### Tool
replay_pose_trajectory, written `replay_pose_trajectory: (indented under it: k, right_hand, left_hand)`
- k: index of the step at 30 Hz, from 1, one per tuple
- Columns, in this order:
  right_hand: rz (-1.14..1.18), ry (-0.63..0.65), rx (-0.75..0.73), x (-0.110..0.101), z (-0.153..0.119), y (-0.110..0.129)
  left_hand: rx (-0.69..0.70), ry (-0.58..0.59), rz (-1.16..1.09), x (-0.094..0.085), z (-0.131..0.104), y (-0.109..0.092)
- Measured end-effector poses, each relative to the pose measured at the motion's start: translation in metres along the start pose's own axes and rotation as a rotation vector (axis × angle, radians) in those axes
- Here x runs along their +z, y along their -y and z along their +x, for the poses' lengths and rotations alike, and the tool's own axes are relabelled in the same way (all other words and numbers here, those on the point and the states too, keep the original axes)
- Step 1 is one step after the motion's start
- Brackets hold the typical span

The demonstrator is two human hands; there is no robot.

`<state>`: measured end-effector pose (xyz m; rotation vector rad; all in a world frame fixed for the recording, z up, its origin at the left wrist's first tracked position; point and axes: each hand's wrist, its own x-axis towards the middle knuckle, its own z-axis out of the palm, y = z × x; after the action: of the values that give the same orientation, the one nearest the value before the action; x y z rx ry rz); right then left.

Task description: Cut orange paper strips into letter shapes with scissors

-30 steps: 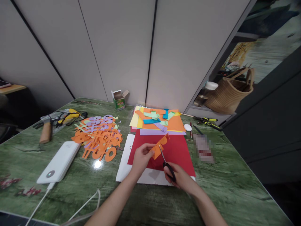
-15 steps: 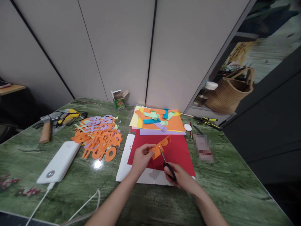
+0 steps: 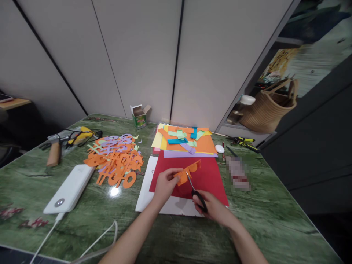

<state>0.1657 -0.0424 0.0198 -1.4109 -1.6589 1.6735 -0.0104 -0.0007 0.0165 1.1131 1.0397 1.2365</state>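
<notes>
My left hand [image 3: 168, 182] pinches a small piece of orange paper [image 3: 183, 177] by its left end, above a red sheet [image 3: 167, 165]. The paper has a rounded, partly cut shape at its right end. In my right hand [image 3: 209, 205] is a pair of scissors [image 3: 198, 199] with black handles, the fingers closed round them. The scissor blades meet the orange paper near its middle. Beneath the red sheet lies a white board [image 3: 145, 196]. The exact cut line is too small to make out.
Left of my hands is a heap of cut orange and purple paper shapes [image 3: 118, 161], near a cabled white power bank [image 3: 70, 189]. Behind lie coloured sheets with folded strips [image 3: 187, 137]. A small green box [image 3: 139, 119] stands at the wall; pliers [image 3: 243, 143] lie at right.
The orange paper's right end has shifted slightly to the right and down. Both hands hold almost the same position, and the scissors stay at the paper.
</notes>
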Motion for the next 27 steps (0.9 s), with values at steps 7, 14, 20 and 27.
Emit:
replay_pose_trajectory:
  k: [7, 14, 20, 27]
  right_hand:
    - [-0.056, -0.022, -0.001, -0.002, 0.000, 0.001]
    - [-0.058, -0.020, -0.011, -0.005, 0.000, -0.009]
    - [-0.066, -0.025, -0.008, -0.005, 0.001, -0.012]
    - [-0.074, -0.009, -0.022, -0.006, -0.001, -0.008]
  left_hand:
    - [0.022, 0.007, 0.034, -0.001, 0.001, 0.002]
    - [0.023, 0.021, 0.077, -0.003, 0.000, 0.002]
    - [0.029, 0.014, 0.099, -0.003, 0.002, 0.001]
    - [0.034, 0.012, 0.122, -0.003, 0.001, 0.003]
